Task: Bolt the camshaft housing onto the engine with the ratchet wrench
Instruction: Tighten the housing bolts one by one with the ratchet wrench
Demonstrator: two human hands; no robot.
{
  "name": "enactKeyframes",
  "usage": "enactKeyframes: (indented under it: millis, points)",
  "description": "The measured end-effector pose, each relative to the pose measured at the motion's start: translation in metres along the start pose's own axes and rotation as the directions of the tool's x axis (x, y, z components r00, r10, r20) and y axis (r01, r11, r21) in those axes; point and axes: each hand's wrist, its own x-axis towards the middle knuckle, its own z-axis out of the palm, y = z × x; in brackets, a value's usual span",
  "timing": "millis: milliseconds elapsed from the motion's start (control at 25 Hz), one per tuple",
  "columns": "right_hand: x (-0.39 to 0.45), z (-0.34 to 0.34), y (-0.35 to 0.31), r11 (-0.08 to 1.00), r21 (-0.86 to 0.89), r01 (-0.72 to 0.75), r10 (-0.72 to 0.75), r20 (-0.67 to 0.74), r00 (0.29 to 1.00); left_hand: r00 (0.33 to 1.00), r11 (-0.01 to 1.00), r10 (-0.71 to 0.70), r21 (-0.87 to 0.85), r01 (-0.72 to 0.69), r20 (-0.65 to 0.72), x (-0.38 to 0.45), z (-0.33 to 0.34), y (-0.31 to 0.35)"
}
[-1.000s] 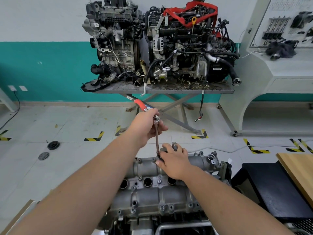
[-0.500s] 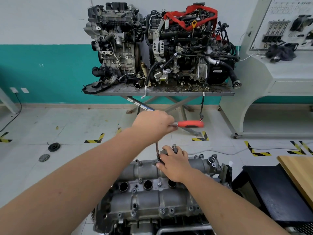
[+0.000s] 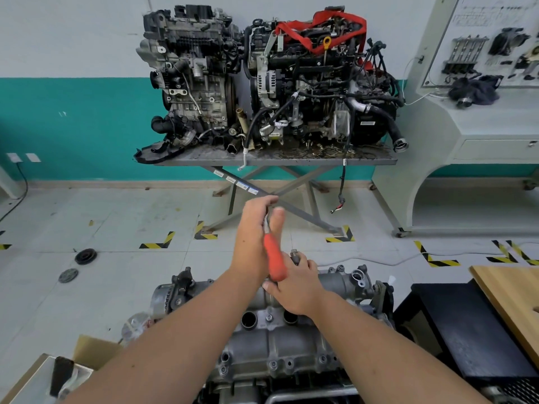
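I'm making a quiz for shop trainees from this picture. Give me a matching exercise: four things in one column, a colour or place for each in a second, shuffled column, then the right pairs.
Things:
1. ratchet handle
2. camshaft housing
3. strap
4. wooden board

Colour or place:
A. draped over an engine on the far table
B. orange, in the left hand
C. grey metal, under the right hand
D. at the right edge, on a black stand

Pairs: 1-B, 2-C, 3-A, 4-D
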Motion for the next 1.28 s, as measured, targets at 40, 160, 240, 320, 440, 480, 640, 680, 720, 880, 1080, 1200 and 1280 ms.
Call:
enactKeyframes:
  millis: [40,160,240,320,440,480,640,680,720,880,1080,1200,1280]
  points:
    - [0.000,0.000,0.000,1.000,-0.022,0.004,-0.004,-0.011,1.000,0.996,0.981,-0.089,-0.174,0.085,-0.012,-0.002,0.004,0.004]
    - [0.000,0.001,0.000,0.998,-0.061,0.023,-0.025,-0.025,0.999,0.930,0.833,-0.366,-0.431,0.347,0.040,0.004,0.010,0.010]
    - [0.000,0.001,0.001,0.999,-0.039,0.013,-0.014,-0.009,1.000,0.840,0.677,-0.522,-0.528,0.513,0.146,0.013,0.004,0.010]
    - [0.001,0.002,0.001,0.999,-0.039,0.008,-0.009,-0.002,1.000,0.760,0.601,-0.613,-0.497,0.626,0.215,0.027,-0.006,0.009]
    - [0.001,0.001,0.001,0.999,-0.044,0.013,-0.013,0.010,1.000,0.711,0.657,-0.625,-0.274,0.702,0.321,0.046,-0.019,0.013]
    - [0.001,0.000,0.001,0.999,-0.040,0.013,-0.012,0.015,1.000,0.711,0.710,-0.605,-0.161,0.685,0.359,0.050,-0.021,0.017]
    - [0.001,-0.002,0.001,0.999,-0.035,0.015,-0.013,0.047,0.999,0.720,0.842,-0.540,0.275,0.465,0.436,0.063,-0.027,0.035]
    - [0.001,-0.003,0.001,0.999,-0.031,0.013,-0.011,0.054,0.998,0.729,0.850,-0.513,0.388,0.357,0.454,0.065,-0.027,0.040]
    - [0.001,-0.003,0.000,1.000,-0.028,0.011,-0.010,0.058,0.998,0.742,0.837,-0.473,0.506,0.209,0.476,0.066,-0.026,0.045]
    - [0.001,-0.004,0.000,0.999,-0.032,0.003,-0.002,0.054,0.999,0.750,0.495,-0.246,0.745,-0.447,0.614,0.056,-0.019,0.060]
    - [0.001,-0.001,0.000,0.998,-0.066,-0.001,0.002,0.018,1.000,0.659,0.271,0.462,0.613,-0.742,0.594,0.020,-0.021,0.032]
    - [0.001,0.002,0.000,0.997,-0.071,0.004,-0.005,-0.022,1.000,0.663,0.295,0.675,0.705,-0.645,0.324,0.018,-0.024,0.010]
    - [0.001,0.003,0.001,0.997,-0.073,0.001,-0.003,-0.024,1.000,0.716,0.312,0.648,0.767,-0.560,0.259,0.015,-0.020,0.005]
